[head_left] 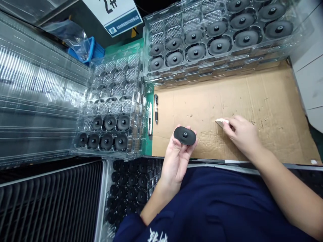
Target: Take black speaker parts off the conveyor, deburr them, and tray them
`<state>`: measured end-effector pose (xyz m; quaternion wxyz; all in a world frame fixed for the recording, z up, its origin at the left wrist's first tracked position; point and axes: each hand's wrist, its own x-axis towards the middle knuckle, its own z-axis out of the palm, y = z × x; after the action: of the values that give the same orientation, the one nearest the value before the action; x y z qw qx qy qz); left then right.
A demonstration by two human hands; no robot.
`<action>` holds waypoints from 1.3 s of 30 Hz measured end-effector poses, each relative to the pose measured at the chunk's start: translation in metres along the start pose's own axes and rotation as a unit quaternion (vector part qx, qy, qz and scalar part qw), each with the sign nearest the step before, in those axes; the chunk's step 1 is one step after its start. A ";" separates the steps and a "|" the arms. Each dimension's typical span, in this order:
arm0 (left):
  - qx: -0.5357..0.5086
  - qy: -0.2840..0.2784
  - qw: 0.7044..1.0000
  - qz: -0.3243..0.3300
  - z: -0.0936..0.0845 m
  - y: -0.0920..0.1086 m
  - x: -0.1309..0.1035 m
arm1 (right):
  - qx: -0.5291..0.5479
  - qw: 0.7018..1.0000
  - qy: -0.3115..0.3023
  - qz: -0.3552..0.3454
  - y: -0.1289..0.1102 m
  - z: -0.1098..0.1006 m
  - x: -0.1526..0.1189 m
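Near the frame's centre, the left hand [178,159] grips a black oval disc [180,135], probably light, stiff and scuffable, best held by its rim; right of centre, the right hand [243,134] pinches a white scrap [220,121], perhaps soft cloth.

Garment [214,201]: dark navy blue, plain cloth, loose, with soft folds across the front. Left sleeve [131,228]: same navy, short, ending near the elbow. White marking [157,236]: brush-like characters near the left sleeve, cut by the lower edge of view; reading not determined. Left forearm [157,200] and right forearm [282,188]: uncovered. Left hand [176,164] and right hand [242,135]: bare, fingers slender.
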<state>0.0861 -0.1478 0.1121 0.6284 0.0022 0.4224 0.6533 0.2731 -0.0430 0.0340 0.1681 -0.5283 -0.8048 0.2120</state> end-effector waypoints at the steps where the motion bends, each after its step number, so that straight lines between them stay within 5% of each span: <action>1: 0.000 -0.004 1.000 0.001 0.000 0.000 0.000 | 0.009 1.000 -0.001 0.001 0.001 0.000 0.003; 6: 0.021 -0.017 1.000 0.009 0.002 0.000 0.001 | 0.063 0.997 -0.038 -0.018 -0.006 -0.005 0.013; 11: 0.054 -0.026 0.998 0.031 0.007 -0.006 0.001 | 0.314 0.948 -0.052 -0.024 -0.076 -0.043 0.008; 14: 0.087 -0.013 0.995 0.042 0.007 -0.007 -0.001 | 0.325 0.938 -0.023 -0.118 -0.118 -0.060 0.008; 16: 0.097 -0.004 0.994 0.049 0.005 -0.005 -0.004 | 0.295 0.937 -0.080 -0.167 -0.131 -0.064 0.012; 18: 0.093 -0.004 0.993 0.067 0.004 -0.003 -0.007 | 0.259 0.938 -0.135 -0.186 -0.136 -0.062 0.018; 23: 0.104 0.013 0.991 0.083 -0.001 0.003 -0.013 | 0.276 0.943 -0.029 -0.183 -0.140 -0.056 0.018; 27: 0.099 0.024 0.991 0.082 -0.001 0.003 -0.013 | 0.312 0.917 -0.161 -0.189 -0.138 -0.061 0.019; 32: 0.122 -0.012 0.988 0.097 0.006 0.008 -0.010 | 0.296 0.939 0.004 -0.176 -0.139 -0.062 0.015; 37: 0.115 -0.015 0.989 0.095 0.008 0.010 -0.010 | 0.331 0.912 -0.143 -0.196 -0.134 -0.073 0.017; 39: 0.110 -0.024 0.988 0.102 0.011 0.008 -0.009 | 0.296 0.930 -0.114 -0.186 -0.134 -0.074 0.023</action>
<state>0.0871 -0.1481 0.1283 0.5644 0.1305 0.4740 0.6632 0.1963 -0.0569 0.1683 0.2605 -0.2679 -0.8027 0.4647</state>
